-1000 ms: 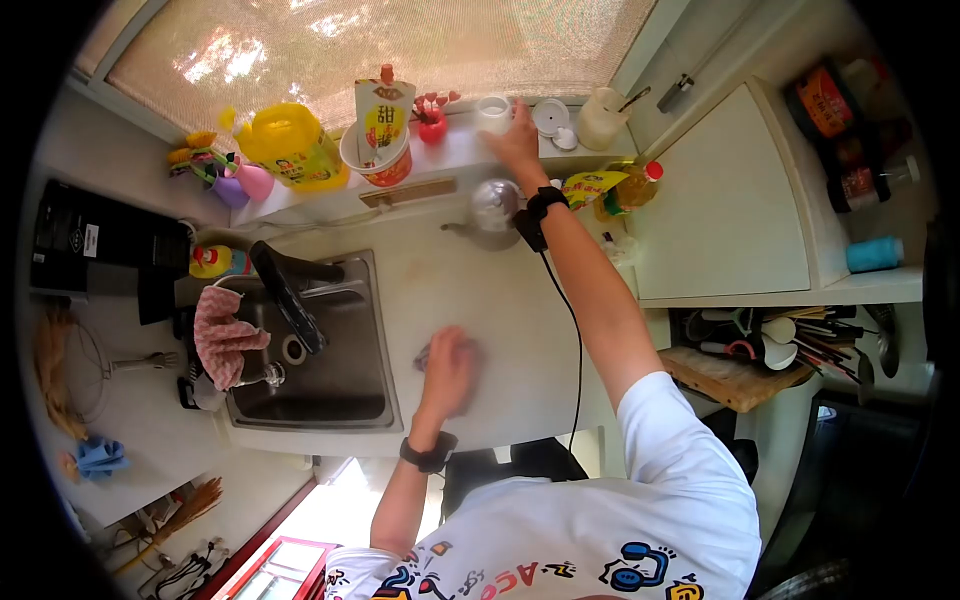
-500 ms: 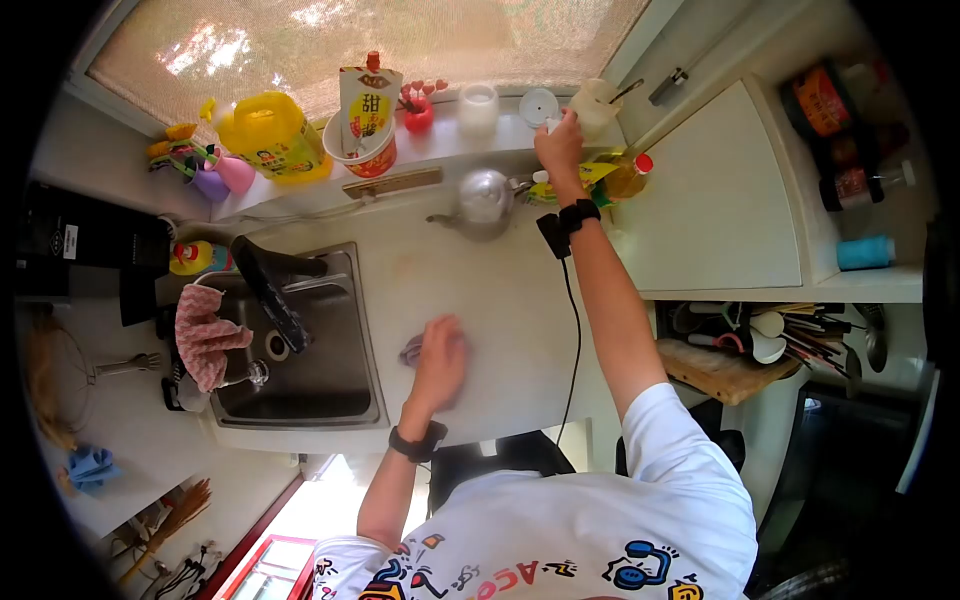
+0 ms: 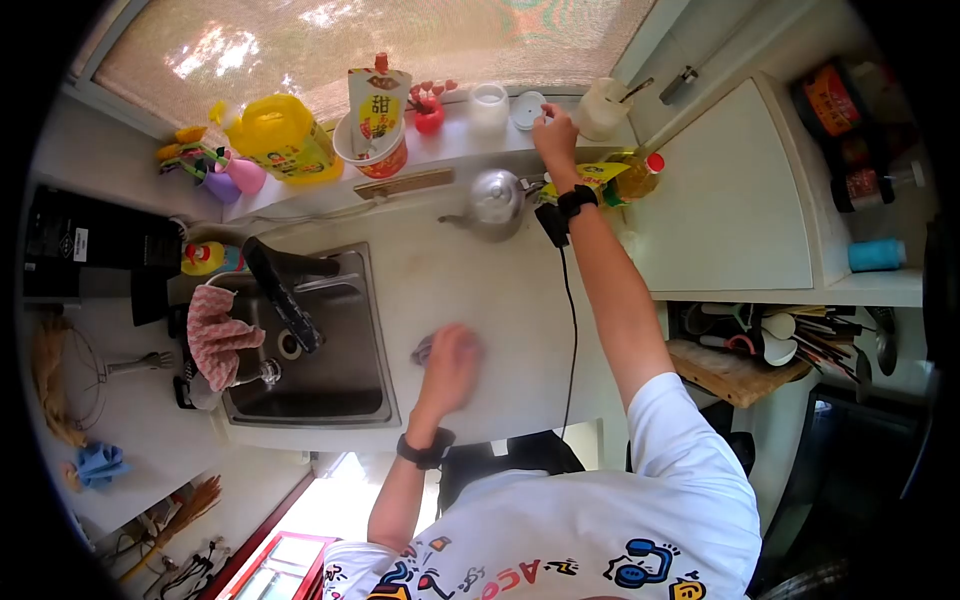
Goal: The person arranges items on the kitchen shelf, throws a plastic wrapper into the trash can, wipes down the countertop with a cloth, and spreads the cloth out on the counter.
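Observation:
My left hand (image 3: pixel 452 370) is smeared by motion low over the white counter. A crumpled grey-purple cloth (image 3: pixel 422 350) pokes out from under its fingers, most of it covered by the hand. My right hand (image 3: pixel 556 138) reaches to the window ledge with its fingers curled together; whatever is between them is too small to make out. Just left of those fingers lies a round white lid (image 3: pixel 527 110). An open cream-coloured jar (image 3: pixel 602 110) with a spoon handle stands to their right. Below the ledge sits a glass teapot (image 3: pixel 496 198), left of my right wrist.
A steel sink (image 3: pixel 380 400) with a black faucet (image 3: pixel 285 290) lies left. On the ledge stand a yellow jug (image 3: pixel 285 140), a paper tub (image 3: pixel 382 163) holding a sauce pouch, and a white cup (image 3: pixel 488 108). An oil bottle (image 3: pixel 640 178) stands right; a black cable (image 3: pixel 572 340) crosses the counter.
My right hand has turned slightly, and the white bit seen at its fingertips no longer shows. My left hand has shifted a little over the cloth. The whole view has moved slightly.

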### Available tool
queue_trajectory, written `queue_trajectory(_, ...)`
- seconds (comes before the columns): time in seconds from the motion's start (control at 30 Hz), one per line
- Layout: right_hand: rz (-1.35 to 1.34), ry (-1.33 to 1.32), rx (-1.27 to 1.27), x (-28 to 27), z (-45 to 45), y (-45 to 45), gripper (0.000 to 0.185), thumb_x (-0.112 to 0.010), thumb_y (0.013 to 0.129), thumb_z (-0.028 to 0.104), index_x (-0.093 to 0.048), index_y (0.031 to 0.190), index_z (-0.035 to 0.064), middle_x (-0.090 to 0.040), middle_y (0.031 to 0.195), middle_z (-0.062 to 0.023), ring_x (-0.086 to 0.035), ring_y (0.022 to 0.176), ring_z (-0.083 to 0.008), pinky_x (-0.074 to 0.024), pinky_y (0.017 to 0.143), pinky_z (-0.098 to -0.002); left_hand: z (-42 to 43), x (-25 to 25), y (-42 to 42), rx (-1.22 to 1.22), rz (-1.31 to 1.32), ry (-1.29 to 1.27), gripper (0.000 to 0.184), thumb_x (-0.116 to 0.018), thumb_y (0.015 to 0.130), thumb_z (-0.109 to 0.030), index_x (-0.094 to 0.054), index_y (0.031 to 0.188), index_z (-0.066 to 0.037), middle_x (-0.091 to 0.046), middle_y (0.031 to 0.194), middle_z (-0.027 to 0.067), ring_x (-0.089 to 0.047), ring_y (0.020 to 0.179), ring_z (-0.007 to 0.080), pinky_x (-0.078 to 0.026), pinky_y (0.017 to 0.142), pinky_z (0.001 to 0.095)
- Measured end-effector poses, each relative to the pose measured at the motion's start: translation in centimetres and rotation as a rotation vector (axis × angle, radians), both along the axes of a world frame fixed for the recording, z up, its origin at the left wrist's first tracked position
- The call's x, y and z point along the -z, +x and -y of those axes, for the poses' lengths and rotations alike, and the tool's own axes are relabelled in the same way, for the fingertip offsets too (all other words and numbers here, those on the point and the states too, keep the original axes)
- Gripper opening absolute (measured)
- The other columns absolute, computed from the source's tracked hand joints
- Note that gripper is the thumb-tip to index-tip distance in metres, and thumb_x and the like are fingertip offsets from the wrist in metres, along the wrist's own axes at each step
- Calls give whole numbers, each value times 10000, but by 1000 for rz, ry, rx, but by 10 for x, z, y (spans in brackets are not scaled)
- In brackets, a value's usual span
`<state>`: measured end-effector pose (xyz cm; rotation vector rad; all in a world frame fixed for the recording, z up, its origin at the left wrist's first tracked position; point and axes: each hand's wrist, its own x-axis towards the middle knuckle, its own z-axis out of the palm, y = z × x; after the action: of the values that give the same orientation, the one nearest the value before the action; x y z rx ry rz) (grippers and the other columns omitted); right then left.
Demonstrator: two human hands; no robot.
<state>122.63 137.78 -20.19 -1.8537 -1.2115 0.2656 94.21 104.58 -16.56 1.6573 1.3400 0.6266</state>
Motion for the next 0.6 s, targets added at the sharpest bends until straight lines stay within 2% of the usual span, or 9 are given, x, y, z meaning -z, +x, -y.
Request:
queue_trajectory(0.13, 37, -62, 32, -13, 9, 3, 338, -598, 819, 140, -655, 1145, 69, -701, 1050, -175, -648, 987, -376, -505, 877, -446, 1, 7, -4, 3, 5, 21, 331, -519, 921, -13, -524, 1250, 10, -472, 1330, 147, -606, 1117, 260, -520, 899, 343)
queue_trajectory(0.23, 226, -56, 5, -21, 18, 19, 371, -580, 836, 105, -613, 1203, 60, -701, 1018, -164, -640, 999, -386, -506, 865, -468, 1, 5, -1, -3, 10, 22, 327, -523, 920, -16, -525, 1247, 9, -474, 1329, 146, -608, 1112, 262, -520, 897, 342)
queue_trajectory(0.33, 467, -159, -102, -12, 15, 32, 413, -562, 842, 69, -564, 1254, 56, -689, 997, -173, -643, 978, -396, -517, 835, -490, 1, 5, 1, 5, 9, -7, 323, -526, 922, -19, -524, 1244, 8, -480, 1324, 147, -608, 1109, 264, -516, 902, 344)
queue_trajectory(0.43, 561, -333, -179, -3, 4, 39, 251, -501, 883, 83, -569, 1122, 44, -626, 1137, -223, -635, 1015, -413, -525, 843, -518, 3, 8, 2, 4, 4, -17, 321, -526, 924, -19, -522, 1243, 7, -486, 1318, 148, -608, 1107, 268, -513, 908, 347)
queue_trajectory(0.53, 565, -520, -258, -15, 3, 38, 285, -487, 900, 94, -556, 1174, 60, -633, 1113, -242, -631, 1025, -419, -529, 847, -506, 7, 8, 1, 4, 10, 7, 320, -525, 924, -15, -523, 1243, 6, -488, 1317, 145, -608, 1101, 271, -512, 909, 346)
queue_trajectory(0.6, 574, -530, -248, -23, 7, 35, 326, -518, 899, 128, -544, 1219, 71, -641, 1111, -222, -633, 1031, -400, -529, 852, -501, 8, 9, 0, 6, 13, 26, 319, -523, 924, -12, -523, 1243, 5, -487, 1318, 143, -608, 1098, 271, -512, 909, 345)
